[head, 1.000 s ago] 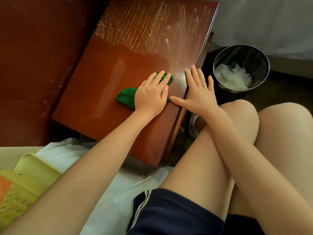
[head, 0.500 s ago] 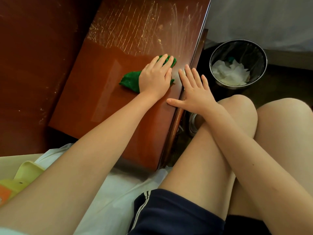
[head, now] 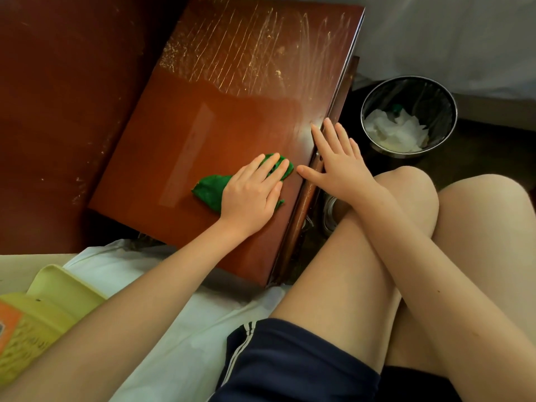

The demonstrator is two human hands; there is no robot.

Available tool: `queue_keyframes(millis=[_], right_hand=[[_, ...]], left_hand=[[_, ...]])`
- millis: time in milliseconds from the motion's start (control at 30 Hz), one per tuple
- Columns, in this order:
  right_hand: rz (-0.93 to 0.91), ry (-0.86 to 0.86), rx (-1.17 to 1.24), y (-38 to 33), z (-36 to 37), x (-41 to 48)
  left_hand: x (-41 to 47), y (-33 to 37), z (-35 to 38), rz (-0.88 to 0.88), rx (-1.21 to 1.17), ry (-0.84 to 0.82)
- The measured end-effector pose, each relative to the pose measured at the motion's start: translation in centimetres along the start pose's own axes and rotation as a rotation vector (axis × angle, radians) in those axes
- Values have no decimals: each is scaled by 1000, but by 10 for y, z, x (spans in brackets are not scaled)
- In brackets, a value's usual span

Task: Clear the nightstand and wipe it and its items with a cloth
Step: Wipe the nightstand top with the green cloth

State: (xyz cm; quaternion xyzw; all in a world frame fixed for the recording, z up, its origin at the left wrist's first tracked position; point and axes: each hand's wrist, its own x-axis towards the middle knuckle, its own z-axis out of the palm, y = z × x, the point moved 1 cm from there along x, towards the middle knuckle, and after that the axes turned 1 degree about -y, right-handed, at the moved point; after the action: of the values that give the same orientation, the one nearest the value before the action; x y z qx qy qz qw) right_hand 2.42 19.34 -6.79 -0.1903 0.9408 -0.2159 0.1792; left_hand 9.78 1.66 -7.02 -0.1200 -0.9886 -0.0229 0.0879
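Flat fingers (head: pixel 269 169) pressing the green cloth (head: pixel 210 191) beneath, the left hand (head: pixel 251 195) has drawn back across the table (head: pixel 203 117), leaving streaks (head: pixel 246 47) beyond still to wipe; the right hand (head: pixel 339 166) lies flat beside

Mid of cloth (head: pixel 210 190) hidden under left grip (head: pixel 251 192). Tabletop (head: pixel 232 117) far corner cut by top edge. Yellow box (head: pixel 43 309) cut at left edge, print unreadable. Metal thing (head: pixel 329 216) by knee mostly hidden.

Dim, warm room light. A pale rectangular reflection glares on the counter (head: pixel 174 126) at 10 o'clock. Frame edges bow; the box (head: pixel 34 323) at 8 o'clock is blurred.
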Motion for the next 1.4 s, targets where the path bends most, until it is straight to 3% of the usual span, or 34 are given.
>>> queue_keyframes(millis=[500, 700, 1000, 1100, 1267, 1400], right_hand=[[47, -24, 149, -2, 1, -4], [44, 183, 179, -2, -4, -7], [41, 245, 214, -5, -2, 6], [-19, 227, 93, -6, 2, 9], [-46, 107, 62, -8, 7, 15], [-41, 110, 36, -9, 11, 19]], left_hand=[[97, 1, 16, -62, -22, -28], [114, 17, 22, -46, -55, -41], [67, 9, 12, 186, -120, 52], [39, -3, 8, 217, -103, 58], [23, -31, 3, 165, -77, 25], [42, -32, 4, -24, -70, -45]])
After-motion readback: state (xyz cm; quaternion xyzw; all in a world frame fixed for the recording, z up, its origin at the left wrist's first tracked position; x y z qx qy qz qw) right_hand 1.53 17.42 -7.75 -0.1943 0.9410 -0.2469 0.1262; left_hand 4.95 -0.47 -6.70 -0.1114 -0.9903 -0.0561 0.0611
